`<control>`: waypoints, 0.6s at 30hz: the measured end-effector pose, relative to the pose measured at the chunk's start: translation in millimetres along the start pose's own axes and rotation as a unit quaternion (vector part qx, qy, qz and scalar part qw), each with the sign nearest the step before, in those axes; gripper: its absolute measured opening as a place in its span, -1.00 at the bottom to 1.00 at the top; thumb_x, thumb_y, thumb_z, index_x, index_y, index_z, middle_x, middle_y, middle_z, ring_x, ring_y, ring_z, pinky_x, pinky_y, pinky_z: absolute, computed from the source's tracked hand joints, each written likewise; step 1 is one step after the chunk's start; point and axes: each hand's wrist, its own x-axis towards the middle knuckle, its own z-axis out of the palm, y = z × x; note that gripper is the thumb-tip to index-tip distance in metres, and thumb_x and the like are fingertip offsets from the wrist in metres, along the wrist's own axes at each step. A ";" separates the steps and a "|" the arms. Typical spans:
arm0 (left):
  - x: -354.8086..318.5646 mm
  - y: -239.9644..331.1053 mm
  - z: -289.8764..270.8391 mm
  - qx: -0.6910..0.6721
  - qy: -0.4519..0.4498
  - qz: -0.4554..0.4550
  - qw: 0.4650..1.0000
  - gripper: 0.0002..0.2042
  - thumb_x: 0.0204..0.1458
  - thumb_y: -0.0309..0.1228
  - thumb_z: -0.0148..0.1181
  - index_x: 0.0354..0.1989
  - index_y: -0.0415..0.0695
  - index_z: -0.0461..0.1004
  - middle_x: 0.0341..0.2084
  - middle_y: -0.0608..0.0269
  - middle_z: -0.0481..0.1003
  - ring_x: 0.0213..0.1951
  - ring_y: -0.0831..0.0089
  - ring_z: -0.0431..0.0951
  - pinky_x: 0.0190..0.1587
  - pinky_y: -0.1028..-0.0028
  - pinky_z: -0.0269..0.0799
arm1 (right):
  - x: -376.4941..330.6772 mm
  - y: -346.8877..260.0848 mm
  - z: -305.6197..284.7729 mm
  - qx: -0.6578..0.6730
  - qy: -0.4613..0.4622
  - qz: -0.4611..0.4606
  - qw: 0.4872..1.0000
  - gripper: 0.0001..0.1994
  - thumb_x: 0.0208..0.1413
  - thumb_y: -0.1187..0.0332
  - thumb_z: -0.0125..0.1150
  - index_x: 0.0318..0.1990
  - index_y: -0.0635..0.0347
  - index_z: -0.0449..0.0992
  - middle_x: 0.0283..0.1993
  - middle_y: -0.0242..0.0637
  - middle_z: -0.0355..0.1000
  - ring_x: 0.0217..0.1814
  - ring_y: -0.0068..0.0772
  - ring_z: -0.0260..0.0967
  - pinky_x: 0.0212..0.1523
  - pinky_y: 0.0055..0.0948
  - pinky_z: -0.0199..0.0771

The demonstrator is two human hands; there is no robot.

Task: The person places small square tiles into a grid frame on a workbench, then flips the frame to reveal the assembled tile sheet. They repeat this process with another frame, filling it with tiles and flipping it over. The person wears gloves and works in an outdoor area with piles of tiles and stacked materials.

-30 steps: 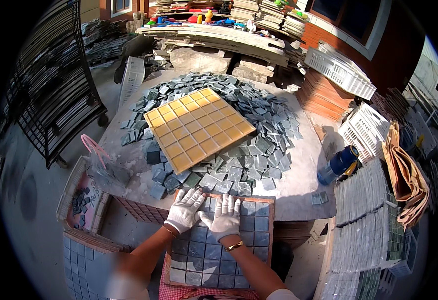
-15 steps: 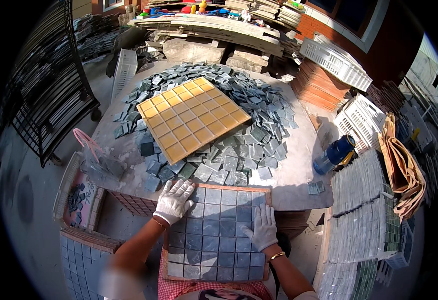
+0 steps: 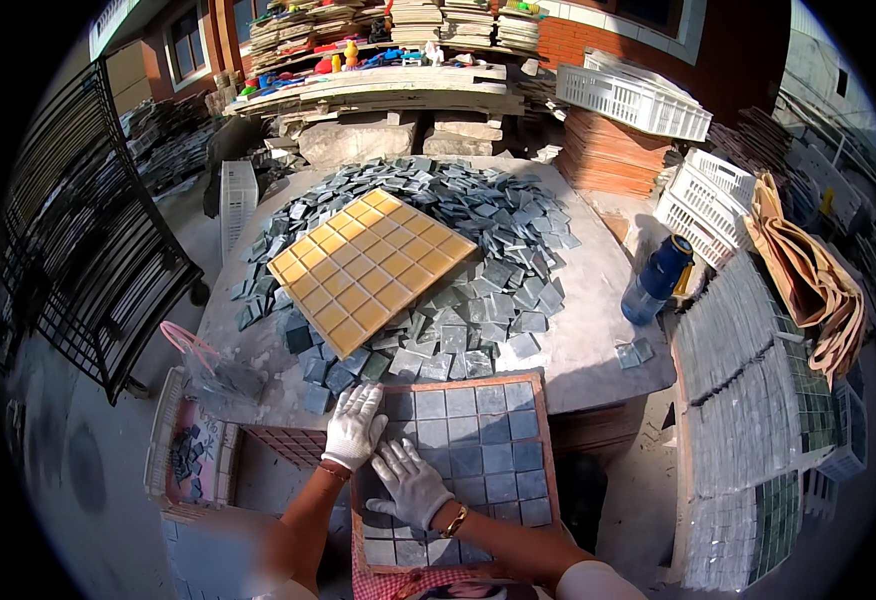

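Observation:
A framed square grid of grey-blue stone tiles [image 3: 496, 430] lies in front of me, its far edge at the table's near edge. My left hand [image 3: 355, 428], in a white glove, rests open on its left edge near the far left corner. My right hand [image 3: 411, 485], gloved too, lies flat with fingers out on the tiles at the left side, close to the left hand. Neither hand holds anything. Beyond them a yellow grid mould [image 3: 370, 268] sits tilted on a heap of loose dark square tiles [image 3: 503, 285].
The stone-topped table [image 3: 593, 290] carries a blue bottle [image 3: 656, 280] at right and a bag with pink handles [image 3: 223, 370] at left. Bundled tile stacks [image 3: 738, 400] stand right, with white crates [image 3: 703, 210] behind. A crate of tile pieces [image 3: 168, 440] and a black metal trolley [image 3: 98, 240] stand left.
My right hand has moved from the grid's right edge across to its left side, near my left hand. The left hand stays on the left edge. The whole view has shifted slightly.

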 end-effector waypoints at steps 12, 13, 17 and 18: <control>-15.0 10.5 -0.1 0.097 -0.082 -0.038 0.991 -0.34 0.00 -0.01 0.09 0.26 -0.08 0.18 0.21 0.11 0.24 0.26 0.19 0.19 0.30 0.12 -0.03 | -99.3 101.5 -48.4 0.137 0.271 0.150 0.941 -0.45 0.03 0.15 0.21 0.09 0.35 0.30 0.16 0.08 0.26 0.26 0.15 0.15 0.20 -0.11 0.21; -15.2 12.0 1.1 0.090 -0.086 -0.040 0.991 -0.32 0.01 -0.02 0.09 0.27 -0.11 0.15 0.24 0.06 0.19 0.27 0.15 0.15 0.30 0.12 -0.06 | -109.4 112.9 -53.4 0.115 0.277 0.169 0.939 -0.41 0.04 0.12 0.21 0.12 0.37 0.28 0.18 0.10 0.24 0.28 0.16 0.12 0.23 -0.10 0.17; -32.0 18.0 1.9 0.096 -0.081 -0.051 0.991 -0.20 0.01 0.06 0.05 0.31 -0.23 0.02 0.31 -0.02 0.04 0.33 0.06 0.01 0.34 0.10 -0.19 | -130.5 136.4 -55.5 -0.066 0.221 0.220 0.948 -0.27 0.07 -0.05 0.09 0.17 0.47 0.19 0.27 0.21 0.07 0.37 0.18 -0.07 0.34 -0.05 -0.03; -35.4 20.0 2.4 0.102 -0.090 -0.060 0.989 -0.19 0.01 0.07 0.05 0.31 -0.24 0.01 0.31 -0.03 0.03 0.34 0.06 0.00 0.34 0.10 -0.21 | -133.6 135.2 -44.6 -0.075 0.196 0.217 0.954 -0.21 0.04 -0.11 0.09 0.18 0.49 0.17 0.28 0.21 0.06 0.38 0.18 -0.09 0.36 -0.03 -0.09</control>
